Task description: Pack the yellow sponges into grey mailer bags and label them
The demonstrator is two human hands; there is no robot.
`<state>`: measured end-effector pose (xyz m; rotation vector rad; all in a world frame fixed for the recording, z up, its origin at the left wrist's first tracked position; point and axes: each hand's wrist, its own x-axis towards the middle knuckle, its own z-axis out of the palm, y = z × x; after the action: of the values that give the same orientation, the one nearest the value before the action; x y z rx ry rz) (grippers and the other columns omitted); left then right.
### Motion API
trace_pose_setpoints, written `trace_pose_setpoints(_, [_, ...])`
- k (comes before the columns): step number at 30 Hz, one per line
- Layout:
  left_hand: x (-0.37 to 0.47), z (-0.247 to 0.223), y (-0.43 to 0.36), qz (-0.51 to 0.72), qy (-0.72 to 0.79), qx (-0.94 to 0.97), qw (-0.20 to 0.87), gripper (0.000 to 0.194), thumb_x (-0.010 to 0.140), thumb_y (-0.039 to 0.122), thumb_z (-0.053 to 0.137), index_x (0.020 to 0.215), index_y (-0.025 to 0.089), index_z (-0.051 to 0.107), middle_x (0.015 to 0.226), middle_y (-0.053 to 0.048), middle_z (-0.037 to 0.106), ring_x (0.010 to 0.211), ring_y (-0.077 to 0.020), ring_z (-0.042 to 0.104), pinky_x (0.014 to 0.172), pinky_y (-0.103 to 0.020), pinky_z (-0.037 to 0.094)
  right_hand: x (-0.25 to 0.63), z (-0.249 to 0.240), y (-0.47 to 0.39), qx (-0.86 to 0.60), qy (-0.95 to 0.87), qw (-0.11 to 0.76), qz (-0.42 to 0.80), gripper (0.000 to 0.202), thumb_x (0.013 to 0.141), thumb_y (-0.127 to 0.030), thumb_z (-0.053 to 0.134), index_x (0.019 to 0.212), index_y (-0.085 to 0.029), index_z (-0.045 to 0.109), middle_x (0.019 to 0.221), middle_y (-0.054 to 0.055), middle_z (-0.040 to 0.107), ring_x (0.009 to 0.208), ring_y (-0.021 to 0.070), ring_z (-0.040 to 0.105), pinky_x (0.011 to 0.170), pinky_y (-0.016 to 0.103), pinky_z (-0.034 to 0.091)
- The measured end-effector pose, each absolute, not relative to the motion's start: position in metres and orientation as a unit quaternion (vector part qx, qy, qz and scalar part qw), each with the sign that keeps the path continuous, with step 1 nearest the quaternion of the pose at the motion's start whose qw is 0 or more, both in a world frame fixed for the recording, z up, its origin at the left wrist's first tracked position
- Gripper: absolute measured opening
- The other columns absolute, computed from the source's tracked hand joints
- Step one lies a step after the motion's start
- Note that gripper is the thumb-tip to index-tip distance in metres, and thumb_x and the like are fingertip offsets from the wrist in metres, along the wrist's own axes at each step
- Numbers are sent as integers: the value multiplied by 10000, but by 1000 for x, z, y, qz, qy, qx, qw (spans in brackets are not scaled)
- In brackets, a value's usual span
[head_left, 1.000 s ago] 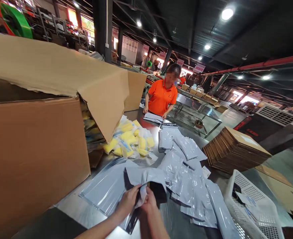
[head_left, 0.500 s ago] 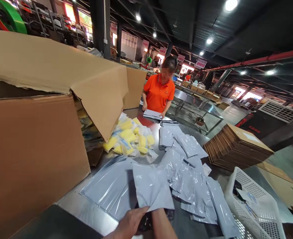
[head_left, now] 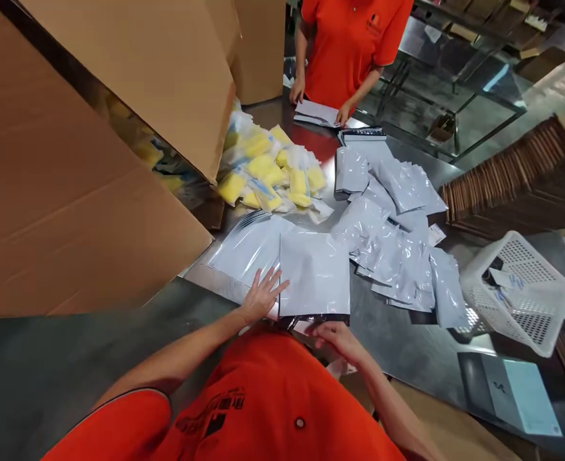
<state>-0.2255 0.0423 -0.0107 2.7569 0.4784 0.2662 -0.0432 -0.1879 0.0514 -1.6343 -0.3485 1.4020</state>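
Note:
A white poly mailer bag lies flat in front of me, its dark flap edge toward my body. My left hand rests at the bag's left edge, fingers spread. At the lower right corner is my right hand, its fingers curled together close to the flap; a pale strip shows beside them, but what they grip is unclear. Under and left of the bag, a fanned stack of white mailers covers the metal table. To the right lies a pile of filled white mailers.
Beyond the stack are yellow items in clear wrappers. A large cardboard box stands left. On the right are a white plastic basket and stacked flat cartons. A co-worker in an orange shirt handles white mailers opposite.
My view has tilted down. The mailer, earlier raised with my right hand at its opening, now lies flat. My left hand has opened onto its left edge; my right hand is outside its opening.

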Motion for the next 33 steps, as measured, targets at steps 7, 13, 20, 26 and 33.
trace_pose_setpoints(7, [-182, -6, 50, 40, 20, 990, 133, 775, 799, -5, 535, 1490, 331, 436, 1596, -87, 362, 1504, -328, 238, 1193, -663, 58, 70, 58, -179, -803, -105, 515, 281, 568, 640, -531, 718, 1035, -139, 605, 663, 2, 661, 461, 92, 424, 464, 232, 290])
trace_pose_setpoints(13, [-204, 9, 69, 72, 56, 957, 276, 492, 879, 84, 498, 1324, 244, 632, 1471, -79, 544, 1468, -269, 339, 1215, -558, 202, 62, 37, -144, -741, -148, 574, 316, 799, 593, -369, 742, 1303, -143, 456, 506, -159, 385, 444, 82, 354, 464, 211, 283])
trace_pose_setpoints(20, [-208, 104, 102, 273, 155, 780, 541, 445, 854, 450, 639, 1088, 86, 739, 1169, -146, 725, 1238, -316, 586, 1141, -522, 344, 63, 111, -171, -662, -241, 612, 359, 573, 702, -382, 699, 1234, -187, 613, 820, -20, 623, 469, 43, 327, 454, 210, 264])
trace_pose_setpoints(26, [-155, 156, 126, 357, 261, 624, 644, 425, 736, 522, 701, 785, 100, 701, 690, -39, 685, 733, -209, 654, 701, -335, 548, 72, 135, -114, -714, -438, 538, 91, 301, 714, -377, 672, 943, -189, 724, 937, 68, 662, 881, 210, 576, 829, 358, 465])
trace_pose_setpoints(33, [-168, 145, 149, 313, 244, 662, 636, 378, 716, 499, 717, 687, 130, 641, 629, -10, 614, 662, -159, 591, 603, -257, 478, 73, 145, -128, -724, -363, 572, 131, 311, 773, -499, 648, 684, -203, 612, 631, 5, 524, 618, 156, 488, 581, 282, 413])
